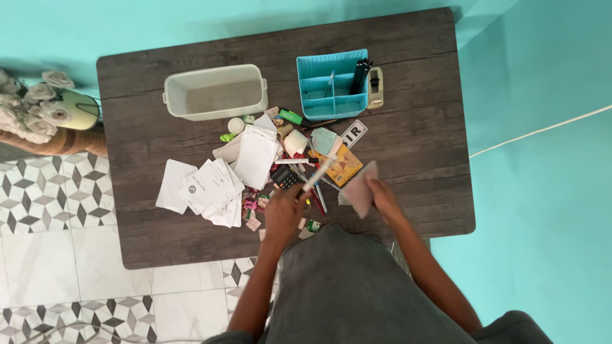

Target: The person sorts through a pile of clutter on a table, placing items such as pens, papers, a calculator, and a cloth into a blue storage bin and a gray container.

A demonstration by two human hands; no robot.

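Grey lap at the near edge, then the bench (408, 95). White bin (215, 92) empty, blue organizer (331, 86) barely filled, heap mid-bench unsorted. Right hand (384, 199) grips a pinkish paper (359, 190); left hand (285, 210) pinches a white pen (319, 174).

Bright even daylight, soft shadows, slight motion blur, mild edge distortion

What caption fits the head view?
Left hand lifts a pen, right hand holds a cloth over desk clutter.
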